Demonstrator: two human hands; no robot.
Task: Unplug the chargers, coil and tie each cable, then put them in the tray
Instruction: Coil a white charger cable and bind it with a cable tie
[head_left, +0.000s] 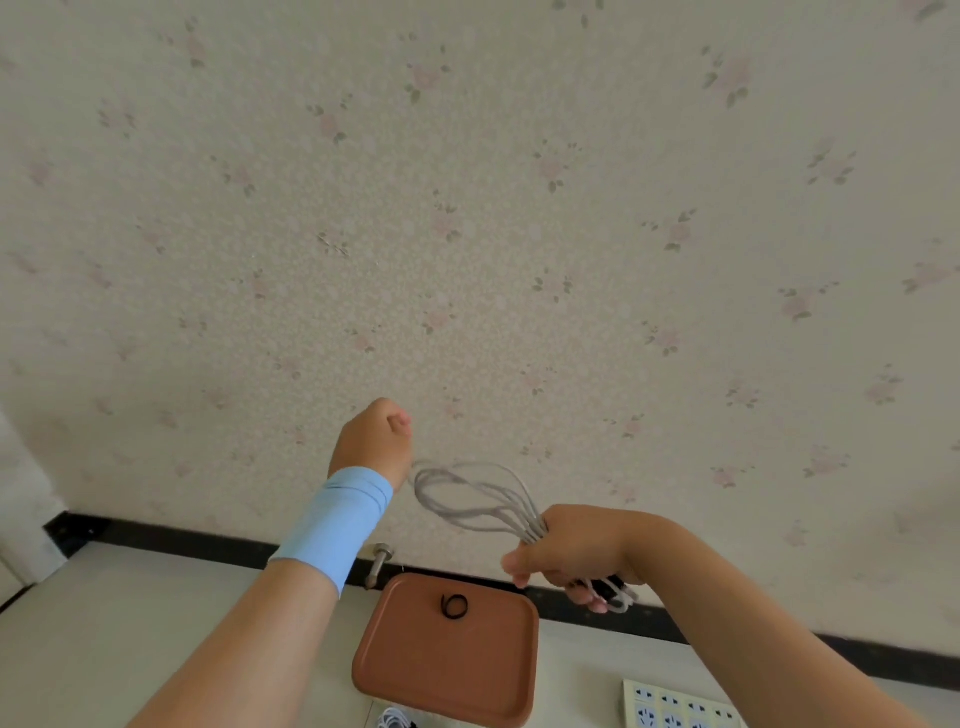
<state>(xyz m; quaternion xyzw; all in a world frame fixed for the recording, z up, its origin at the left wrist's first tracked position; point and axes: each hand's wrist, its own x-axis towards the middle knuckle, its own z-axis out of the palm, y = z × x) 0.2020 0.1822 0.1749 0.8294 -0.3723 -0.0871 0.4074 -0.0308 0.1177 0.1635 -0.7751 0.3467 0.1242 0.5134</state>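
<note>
My right hand (571, 551) grips a bundle of looped white cable (478, 499), held up in front of the wall above the tray. The loops fan out to the left, blurred by motion. My left hand (376, 441), with a light blue band on the wrist, is raised with fingers curled, right next to the far end of the loops; whether it pinches the cable is hidden. A brown tray (498, 691) lies on the table below, holding a small black tie (454, 606).
A white power strip (675, 706) lies at the bottom right. Another white coiled cable (392, 719) shows at the bottom edge, in front of the tray. A metal peg (378, 564) stands behind the tray by the dark skirting. Floral wallpaper fills the background.
</note>
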